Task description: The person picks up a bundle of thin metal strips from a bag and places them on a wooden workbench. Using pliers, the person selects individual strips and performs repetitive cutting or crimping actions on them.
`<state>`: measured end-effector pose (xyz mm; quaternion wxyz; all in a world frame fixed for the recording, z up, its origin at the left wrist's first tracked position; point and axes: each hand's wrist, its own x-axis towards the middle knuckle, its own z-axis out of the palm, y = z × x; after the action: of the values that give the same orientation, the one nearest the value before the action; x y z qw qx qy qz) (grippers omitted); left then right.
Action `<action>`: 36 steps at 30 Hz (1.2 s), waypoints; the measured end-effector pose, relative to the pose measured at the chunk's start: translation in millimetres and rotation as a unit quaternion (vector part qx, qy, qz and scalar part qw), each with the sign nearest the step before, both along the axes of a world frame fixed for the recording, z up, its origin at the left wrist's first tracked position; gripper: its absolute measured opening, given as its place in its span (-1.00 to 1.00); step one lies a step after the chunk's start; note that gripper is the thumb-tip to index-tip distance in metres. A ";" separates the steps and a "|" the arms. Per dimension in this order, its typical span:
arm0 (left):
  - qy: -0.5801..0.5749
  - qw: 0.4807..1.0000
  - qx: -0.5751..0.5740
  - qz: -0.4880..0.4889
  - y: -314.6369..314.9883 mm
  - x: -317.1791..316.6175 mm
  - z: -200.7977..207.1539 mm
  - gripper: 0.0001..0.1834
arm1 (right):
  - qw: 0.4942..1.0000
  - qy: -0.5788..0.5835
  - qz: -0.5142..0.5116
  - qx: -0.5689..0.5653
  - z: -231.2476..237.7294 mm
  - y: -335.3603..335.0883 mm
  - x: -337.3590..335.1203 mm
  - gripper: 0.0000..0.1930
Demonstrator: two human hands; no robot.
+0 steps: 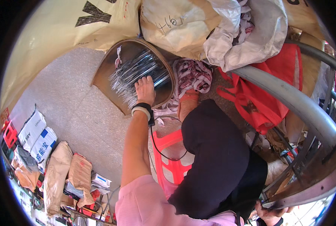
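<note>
My left hand (pixel 145 90) reaches down into a brown shallow tub (pixel 101 77). Its fingers are curled over a loose pile of thin shiny metal rods (pixel 137 71), closed on some at the near side; the fingertips are hidden. A black band and a pale bangle circle that wrist, and a black cable loops away from it. A scrap of patterned cloth (pixel 118 58) lies at the tub's left end. My right hand (pixel 269 215) is low at the right edge beside a metal frame (pixel 307 192); its fingers are partly hidden and too unclear to read.
A red plastic stool (pixel 164 145) stands beside my black-trousered leg (pixel 217 150). Large sacks (pixel 175 26) crowd the far side. Patterned cloth strips (pixel 192 75) lie by my foot. A red bag (pixel 266 90) hangs under a curved grey pipe (pixel 288 98). Paper sacks (pixel 58 177) sit lower left.
</note>
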<state>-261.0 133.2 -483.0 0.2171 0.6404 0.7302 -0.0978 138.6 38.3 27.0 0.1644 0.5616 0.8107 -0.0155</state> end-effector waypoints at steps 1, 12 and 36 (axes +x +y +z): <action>-0.004 1.000 0.002 0.002 -0.3 -0.6 -0.1 -0.57 | 1.000 0.003 0.000 0.001 -1.8 1.6 -0.4 0.17; -0.062 0.996 -0.069 0.004 -2.6 -1.3 12.9 -0.02 | 1.000 0.006 0.006 0.019 -4.0 6.3 -3.4 0.10; -0.375 0.908 0.026 0.183 -63.7 -54.9 216.8 -0.58 | 0.981 0.165 0.042 0.087 -9.4 34.6 -41.3 -0.03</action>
<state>-316.0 69.5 -266.2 0.4724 0.4900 0.7017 0.2104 97.4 72.9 17.6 -0.0212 0.5291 0.8478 -0.0303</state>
